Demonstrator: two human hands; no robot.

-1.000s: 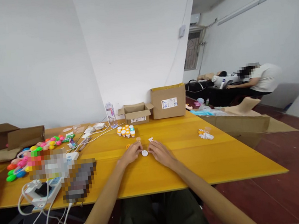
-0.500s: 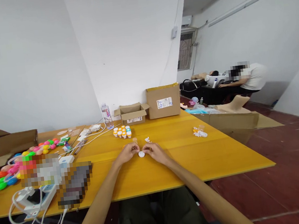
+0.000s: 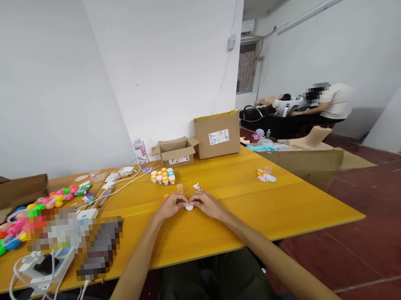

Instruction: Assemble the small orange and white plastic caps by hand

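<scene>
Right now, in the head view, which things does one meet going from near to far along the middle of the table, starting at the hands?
White round piece between the fingers of left hand and right hand → small clear cup → cluster of small orange-and-white pots → open cardboard box.

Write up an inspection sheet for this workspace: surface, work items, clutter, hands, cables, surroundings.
Surface: yellow wooden table, bare at its right end.
Work items: small white round cap lying on the table between both hands; cluster of small orange and white pots behind it.
Clutter: coloured plastic eggs far left, water bottle, open cardboard box and shut carton by the wall.
Hands: left hand and right hand both pinch the cap with their fingertips.
Cables: white cables hang over the near left edge by a power strip.
Surroundings: a person in a white shirt far right.
</scene>
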